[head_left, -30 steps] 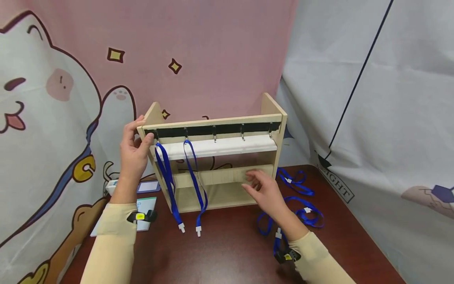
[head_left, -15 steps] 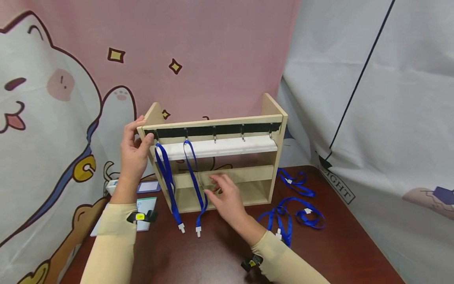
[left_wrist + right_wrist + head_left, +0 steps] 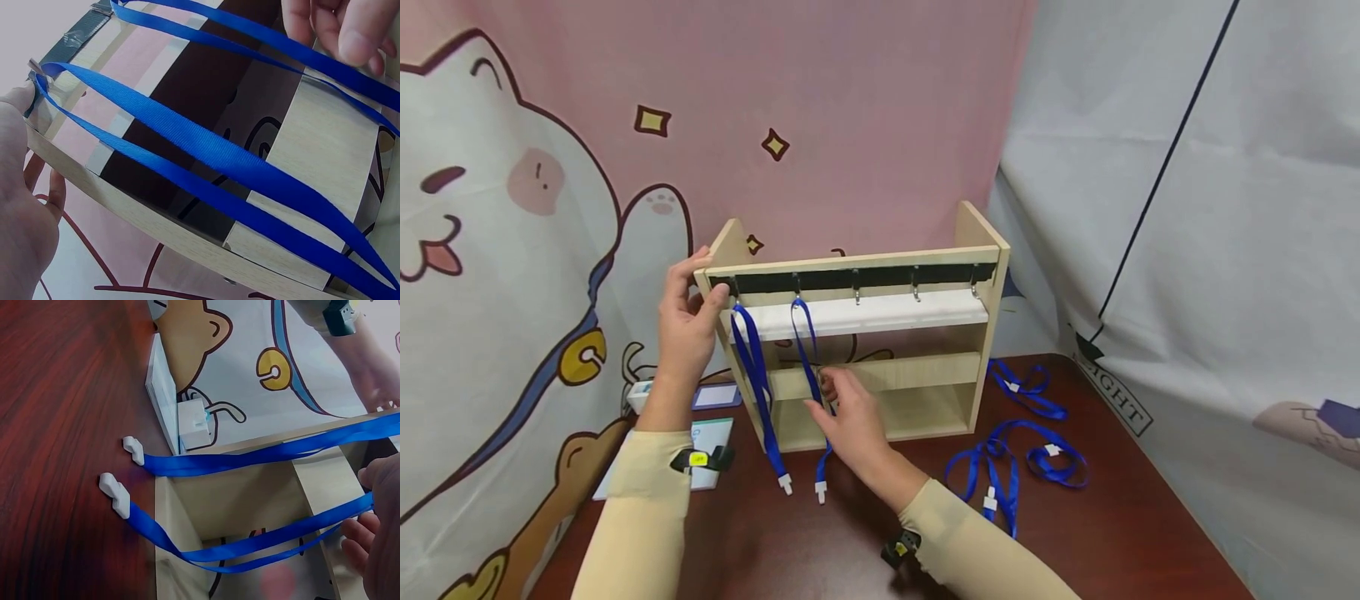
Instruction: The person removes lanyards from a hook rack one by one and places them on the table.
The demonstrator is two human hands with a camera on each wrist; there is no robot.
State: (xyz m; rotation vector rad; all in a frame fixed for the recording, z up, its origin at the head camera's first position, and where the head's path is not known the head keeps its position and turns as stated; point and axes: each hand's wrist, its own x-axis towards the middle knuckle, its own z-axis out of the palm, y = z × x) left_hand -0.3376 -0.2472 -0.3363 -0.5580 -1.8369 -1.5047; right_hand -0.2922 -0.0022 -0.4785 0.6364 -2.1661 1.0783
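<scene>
A small pale wooden shelf (image 3: 880,376) stands on the table, with a row of metal hooks on a black strip along its upper front rail. My left hand (image 3: 688,325) grips its upper left corner, thumb in front and fingers behind the side panel. From the two leftmost hooks hang blue lanyards, the outer lanyard (image 3: 752,358) and the inner lanyard (image 3: 807,342), white clips at their lower ends. My right hand (image 3: 853,421) is at the middle of the inner lanyard; in the right wrist view its strap (image 3: 281,534) runs between the parted thumb and fingers.
Several more blue lanyards (image 3: 1060,475) lie loose on the dark red table (image 3: 1120,542) right of the shelf. Left of it are a blue-framed card holder (image 3: 717,396), a white box (image 3: 638,394) and a flat white-and-teal item (image 3: 709,437). Printed cloth hangs behind.
My right hand has moved left across the front of the shelf to the inner hanging lanyard. The left hand keeps its hold on the corner.
</scene>
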